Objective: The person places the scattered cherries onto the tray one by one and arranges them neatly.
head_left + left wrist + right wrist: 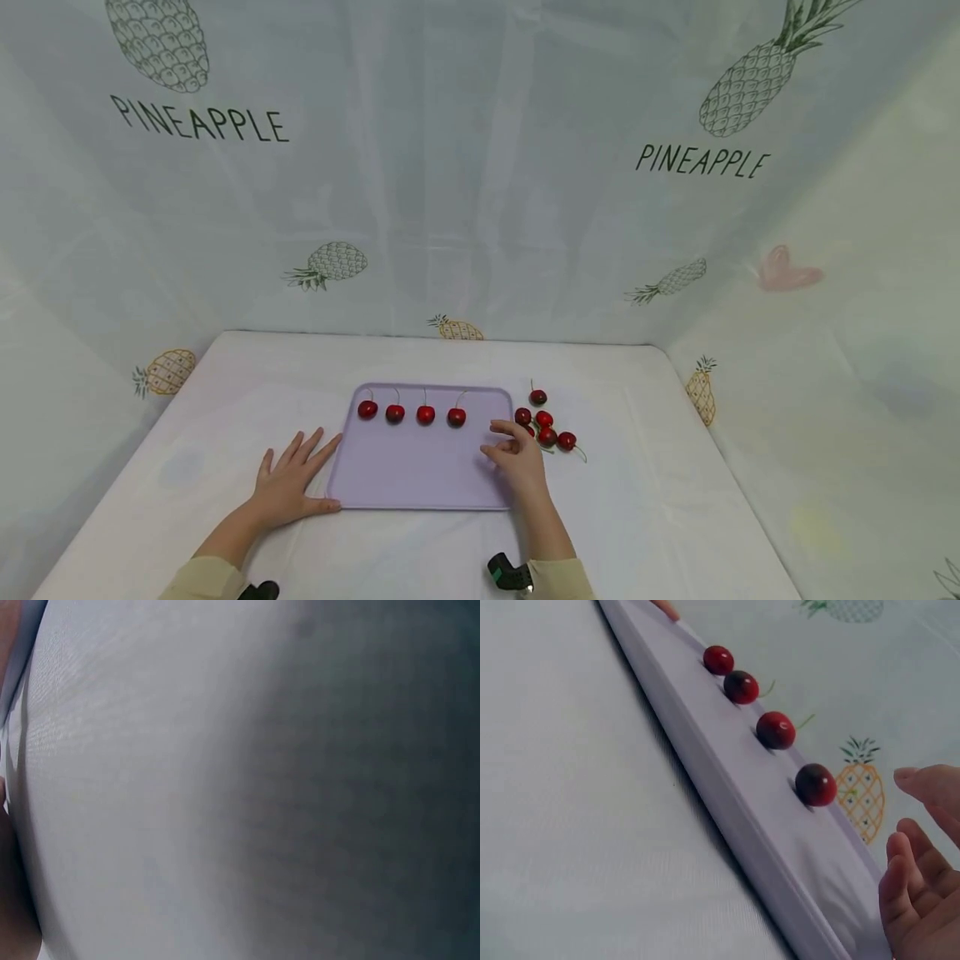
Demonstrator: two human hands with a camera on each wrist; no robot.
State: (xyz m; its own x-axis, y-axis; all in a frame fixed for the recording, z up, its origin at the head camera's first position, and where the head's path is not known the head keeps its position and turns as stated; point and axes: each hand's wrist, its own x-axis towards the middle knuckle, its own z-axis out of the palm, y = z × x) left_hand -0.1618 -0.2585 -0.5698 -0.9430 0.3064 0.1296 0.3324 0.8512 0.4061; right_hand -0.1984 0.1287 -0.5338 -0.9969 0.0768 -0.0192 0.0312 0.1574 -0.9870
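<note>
A lavender tray (408, 479) lies on the white-covered table. Along its far side sits a row of several dark red cherries with stems, ending at the rightmost cherry (457, 417). My left hand (285, 492) is spread flat on the table, with thumb and index fingertip at the tray's left edge. Over the tray's right side hovers my right hand (521, 467), thumb and index finger apart and nothing between them. In the right wrist view, its loosely bent fingers (907, 877) stand near the closest cherry (815, 785). The left wrist view shows mostly blurred cloth.
Just right of the tray is a loose group of several cherries (547, 437), partly hidden behind the right hand. One cherry (537, 397) lies a little farther back. A pineapple-printed curtain (450, 208) hangs behind the table and along its sides.
</note>
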